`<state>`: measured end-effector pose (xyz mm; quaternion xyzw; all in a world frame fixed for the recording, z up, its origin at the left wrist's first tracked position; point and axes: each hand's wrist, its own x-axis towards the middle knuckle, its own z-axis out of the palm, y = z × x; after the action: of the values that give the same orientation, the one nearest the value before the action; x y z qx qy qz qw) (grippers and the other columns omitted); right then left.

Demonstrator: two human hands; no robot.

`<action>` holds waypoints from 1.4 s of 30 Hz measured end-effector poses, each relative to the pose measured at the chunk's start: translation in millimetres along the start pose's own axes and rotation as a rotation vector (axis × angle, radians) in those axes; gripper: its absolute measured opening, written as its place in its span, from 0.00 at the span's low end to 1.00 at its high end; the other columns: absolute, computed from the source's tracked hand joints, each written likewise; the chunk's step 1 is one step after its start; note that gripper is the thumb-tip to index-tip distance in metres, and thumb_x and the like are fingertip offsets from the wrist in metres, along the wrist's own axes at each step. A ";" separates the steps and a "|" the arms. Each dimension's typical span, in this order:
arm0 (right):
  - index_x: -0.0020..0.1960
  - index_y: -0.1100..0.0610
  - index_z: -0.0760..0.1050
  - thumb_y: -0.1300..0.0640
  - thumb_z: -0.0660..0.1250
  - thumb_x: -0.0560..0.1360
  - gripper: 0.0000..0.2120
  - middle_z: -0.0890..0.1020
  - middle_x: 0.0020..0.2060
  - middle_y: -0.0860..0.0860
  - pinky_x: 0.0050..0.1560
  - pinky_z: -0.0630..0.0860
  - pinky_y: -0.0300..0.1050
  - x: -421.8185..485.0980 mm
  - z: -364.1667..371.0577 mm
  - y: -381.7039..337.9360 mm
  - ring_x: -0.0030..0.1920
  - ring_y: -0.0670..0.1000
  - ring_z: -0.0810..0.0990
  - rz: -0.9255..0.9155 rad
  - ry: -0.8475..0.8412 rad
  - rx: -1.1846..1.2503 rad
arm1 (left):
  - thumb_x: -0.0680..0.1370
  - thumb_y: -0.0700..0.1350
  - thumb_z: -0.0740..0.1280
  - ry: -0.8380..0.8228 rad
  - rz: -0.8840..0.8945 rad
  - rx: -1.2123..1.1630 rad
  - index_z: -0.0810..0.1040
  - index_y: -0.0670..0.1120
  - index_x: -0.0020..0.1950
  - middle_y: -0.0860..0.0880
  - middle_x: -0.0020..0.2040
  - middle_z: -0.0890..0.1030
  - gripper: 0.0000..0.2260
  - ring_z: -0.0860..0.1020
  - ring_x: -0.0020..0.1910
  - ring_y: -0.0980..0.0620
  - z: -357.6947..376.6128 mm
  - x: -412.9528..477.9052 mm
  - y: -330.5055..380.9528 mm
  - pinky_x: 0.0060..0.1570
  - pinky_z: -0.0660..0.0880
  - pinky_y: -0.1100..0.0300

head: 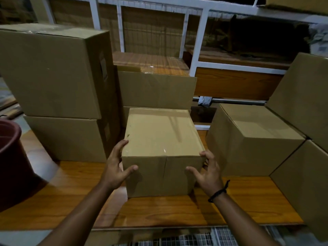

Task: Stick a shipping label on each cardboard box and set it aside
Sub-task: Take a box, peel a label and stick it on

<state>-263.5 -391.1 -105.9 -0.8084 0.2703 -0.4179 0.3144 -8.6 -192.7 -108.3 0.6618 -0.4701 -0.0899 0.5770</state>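
Box [163, 139] sits square between hands — left hand [117, 167] and right hand [207, 172] each grip a near corner, equally close.

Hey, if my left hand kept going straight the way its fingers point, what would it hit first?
The left hand grips the centre box, fingers along its left side. Straight on, it would probably meet the low rear box behind first, though depth is unclear.
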 end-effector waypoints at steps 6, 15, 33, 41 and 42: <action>0.52 0.45 0.74 0.26 0.59 0.69 0.25 0.71 0.60 0.46 0.53 0.76 0.42 33.9 -21.7 -22.5 0.59 0.46 0.74 0.122 -0.051 0.113 | 0.69 0.78 0.54 0.050 -0.069 -0.036 0.71 0.56 0.70 0.50 0.66 0.76 0.38 0.76 0.63 0.50 -17.9 34.4 8.8 0.55 0.77 0.49; 0.75 0.47 0.63 0.49 0.69 0.75 0.30 0.65 0.74 0.48 0.66 0.65 0.44 84.6 -21.7 -35.1 0.72 0.49 0.64 0.375 -0.466 0.102 | 0.72 0.59 0.71 -0.017 -0.531 -0.081 0.55 0.57 0.78 0.44 0.75 0.64 0.40 0.72 0.64 0.45 -18.6 101.1 44.3 0.50 0.76 0.53; 0.78 0.41 0.43 0.43 0.73 0.68 0.50 0.56 0.76 0.45 0.65 0.66 0.48 103.2 -46.7 -68.9 0.68 0.46 0.63 0.321 -0.406 0.081 | 0.67 0.46 0.73 -0.059 -0.512 -0.394 0.76 0.49 0.60 0.45 0.53 0.84 0.22 0.84 0.49 0.45 -3.0 48.4 88.1 0.44 0.79 0.52; 0.73 0.47 0.59 0.54 0.78 0.67 0.42 0.68 0.61 0.47 0.55 0.69 0.46 116.5 -49.3 -75.7 0.59 0.48 0.68 0.313 -0.360 0.064 | 0.64 0.51 0.78 -0.019 -0.561 -0.291 0.65 0.53 0.73 0.46 0.67 0.75 0.40 0.77 0.61 0.45 -11.2 47.1 88.9 0.61 0.75 0.44; 0.73 0.47 0.60 0.54 0.78 0.66 0.41 0.68 0.59 0.46 0.55 0.69 0.46 114.6 -49.3 -76.4 0.58 0.48 0.68 0.307 -0.344 0.060 | 0.64 0.53 0.79 0.004 -0.537 -0.245 0.61 0.55 0.76 0.47 0.70 0.72 0.45 0.75 0.64 0.46 -13.3 53.2 91.3 0.63 0.73 0.44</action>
<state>-234.0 -435.1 30.5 -0.8074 0.3198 -0.2291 0.4397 -18.3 -212.4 -4.1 0.6881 -0.2624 -0.2941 0.6093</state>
